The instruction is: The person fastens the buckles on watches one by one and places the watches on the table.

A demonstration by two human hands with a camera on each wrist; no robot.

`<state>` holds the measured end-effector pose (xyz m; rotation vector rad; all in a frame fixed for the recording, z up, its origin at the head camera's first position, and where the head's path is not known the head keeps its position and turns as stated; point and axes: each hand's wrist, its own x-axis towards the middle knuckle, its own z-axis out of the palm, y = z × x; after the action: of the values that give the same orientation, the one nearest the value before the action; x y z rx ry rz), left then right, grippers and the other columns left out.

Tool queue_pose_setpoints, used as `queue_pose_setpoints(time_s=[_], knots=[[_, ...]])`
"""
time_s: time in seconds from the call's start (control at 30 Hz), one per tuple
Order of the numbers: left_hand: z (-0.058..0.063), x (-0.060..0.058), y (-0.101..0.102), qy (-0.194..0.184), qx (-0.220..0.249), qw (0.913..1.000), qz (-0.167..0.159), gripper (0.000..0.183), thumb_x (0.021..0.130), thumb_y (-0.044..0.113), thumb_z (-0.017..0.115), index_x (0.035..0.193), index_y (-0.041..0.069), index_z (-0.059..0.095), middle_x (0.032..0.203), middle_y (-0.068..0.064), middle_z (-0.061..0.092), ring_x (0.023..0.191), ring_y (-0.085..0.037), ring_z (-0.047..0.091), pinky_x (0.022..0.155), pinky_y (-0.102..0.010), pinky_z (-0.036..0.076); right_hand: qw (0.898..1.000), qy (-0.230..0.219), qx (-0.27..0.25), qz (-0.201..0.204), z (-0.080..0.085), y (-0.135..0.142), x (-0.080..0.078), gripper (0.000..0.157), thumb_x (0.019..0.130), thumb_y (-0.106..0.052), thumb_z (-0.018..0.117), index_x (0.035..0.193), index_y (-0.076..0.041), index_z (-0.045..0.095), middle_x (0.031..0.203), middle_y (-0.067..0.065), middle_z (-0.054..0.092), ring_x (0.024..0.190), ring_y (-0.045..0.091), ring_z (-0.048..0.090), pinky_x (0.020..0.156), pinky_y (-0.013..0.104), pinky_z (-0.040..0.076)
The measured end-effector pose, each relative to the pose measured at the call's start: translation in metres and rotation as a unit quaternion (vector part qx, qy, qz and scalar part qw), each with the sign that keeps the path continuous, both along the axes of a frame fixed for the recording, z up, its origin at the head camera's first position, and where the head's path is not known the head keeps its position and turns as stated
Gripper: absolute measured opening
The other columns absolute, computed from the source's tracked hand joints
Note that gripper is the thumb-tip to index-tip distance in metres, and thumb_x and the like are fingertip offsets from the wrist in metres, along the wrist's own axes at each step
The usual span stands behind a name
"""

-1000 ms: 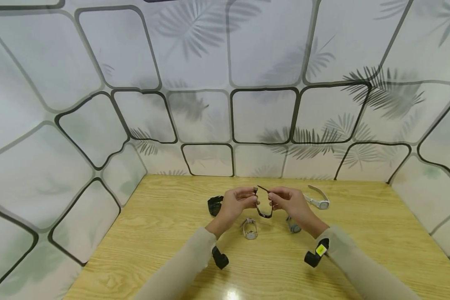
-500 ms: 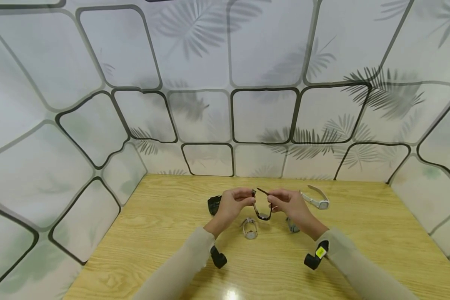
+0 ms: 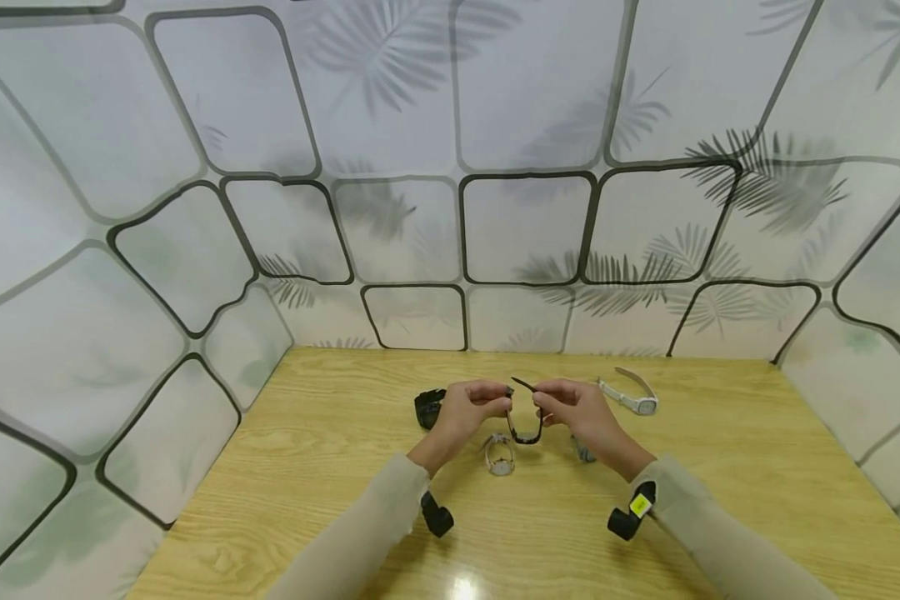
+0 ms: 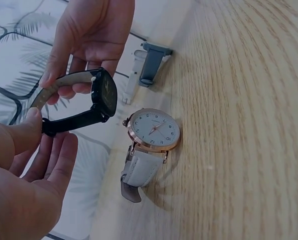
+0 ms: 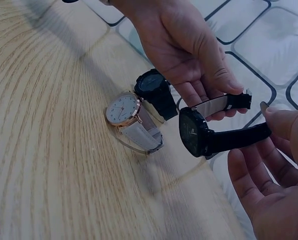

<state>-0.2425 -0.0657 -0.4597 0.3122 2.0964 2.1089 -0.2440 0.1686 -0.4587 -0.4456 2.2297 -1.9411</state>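
A black wristwatch (image 3: 526,439) hangs dial down above the table, its strap unfastened. My left hand (image 3: 462,414) pinches the buckle end of the strap between thumb and fingers. The strap's other end is pinched by my right hand (image 3: 582,414). In the right wrist view, the black dial (image 5: 192,131) faces away from both hands, and the two strap ends stand apart. Close below lies a watch with a white dial and rose-gold case (image 4: 154,129), on a pale strap (image 4: 144,167).
Behind my left hand is a chunky black watch (image 3: 428,408). A blue-grey watch (image 3: 582,451) lies partly hidden under my right hand, with a white watch (image 3: 634,401) beyond it. The wooden table (image 3: 330,433) meets patterned walls (image 3: 528,317) at the back and sides.
Both hands have shifted slightly left, and the hanging black watch sits a little lower. Each hand keeps its pinch on the strap.
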Motion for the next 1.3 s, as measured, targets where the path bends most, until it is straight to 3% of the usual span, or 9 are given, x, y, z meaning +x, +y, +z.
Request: queue_pose_setpoints(time_s=[0.17,0.4,0.57,0.7,0.83,1.07,1.3], knots=[[0.000,0.000,0.001,-0.004,0.004,1.0000,-0.007,0.027,0.096,0.009,0.073,0.121,-0.002,0.073,0.112,-0.022,0.073,0.099,-0.036,0.073,0.097,-0.057,0.053,1.000,0.000,0.006,-0.001,0.001,-0.002,0.001,0.042,0.101,-0.027,0.069,0.128,0.005,0.065,0.112,0.030,0.066,0.101,0.043,0.066,0.086,0.050,0.059],[-0.002,0.000,-0.001,-0.016,0.014,0.9996,-0.018,0.026,0.097,0.013,0.074,0.118,-0.002,0.074,0.113,-0.027,0.071,0.098,-0.033,0.073,0.098,-0.058,0.052,1.000,0.004,0.012,-0.004,0.000,-0.003,0.003,0.043,0.101,-0.026,0.069,0.129,0.006,0.065,0.113,0.033,0.065,0.096,0.038,0.068,0.083,0.047,0.060],[-0.002,0.000,-0.002,-0.023,0.026,0.9992,-0.022,0.027,0.097,0.015,0.074,0.119,-0.001,0.074,0.119,-0.032,0.067,0.106,-0.044,0.069,0.099,-0.058,0.051,1.000,0.004,0.010,-0.006,-0.001,-0.003,0.002,0.043,0.101,-0.025,0.069,0.129,0.007,0.064,0.113,0.033,0.065,0.096,0.039,0.068,0.082,0.046,0.060],[0.000,0.001,-0.002,-0.025,0.030,0.9990,-0.020,0.025,0.097,0.015,0.074,0.117,0.000,0.074,0.118,-0.031,0.067,0.109,-0.049,0.065,0.099,-0.058,0.051,1.000,0.012,0.012,-0.003,-0.003,-0.002,0.001,0.042,0.101,-0.026,0.069,0.129,0.006,0.065,0.114,0.033,0.065,0.097,0.041,0.067,0.083,0.050,0.059],[0.001,0.001,-0.003,-0.027,0.033,0.9989,-0.019,0.026,0.097,0.014,0.073,0.117,-0.003,0.073,0.115,-0.029,0.069,0.106,-0.047,0.067,0.100,-0.059,0.050,1.000,0.019,0.017,0.003,-0.003,-0.002,0.001,0.043,0.101,-0.026,0.070,0.129,0.006,0.065,0.115,0.033,0.064,0.096,0.041,0.068,0.084,0.054,0.058],[-0.001,0.000,-0.007,-0.027,0.029,0.9990,-0.022,0.026,0.096,0.017,0.075,0.116,0.001,0.075,0.114,-0.024,0.070,0.095,-0.028,0.072,0.100,-0.060,0.050,1.000,0.021,0.023,0.005,-0.005,0.000,0.003,0.039,0.101,-0.025,0.070,0.127,0.004,0.066,0.113,0.033,0.065,0.096,0.041,0.068,0.083,0.052,0.059],[0.003,-0.003,-0.011,-0.035,0.019,0.9985,-0.037,0.024,0.097,0.015,0.074,0.116,0.000,0.074,0.116,-0.024,0.070,0.103,-0.038,0.071,0.101,-0.059,0.050,0.999,0.021,0.042,0.014,0.000,0.003,0.004,0.035,0.101,-0.027,0.069,0.126,-0.002,0.069,0.114,0.029,0.066,0.100,0.044,0.066,0.083,0.048,0.060]])
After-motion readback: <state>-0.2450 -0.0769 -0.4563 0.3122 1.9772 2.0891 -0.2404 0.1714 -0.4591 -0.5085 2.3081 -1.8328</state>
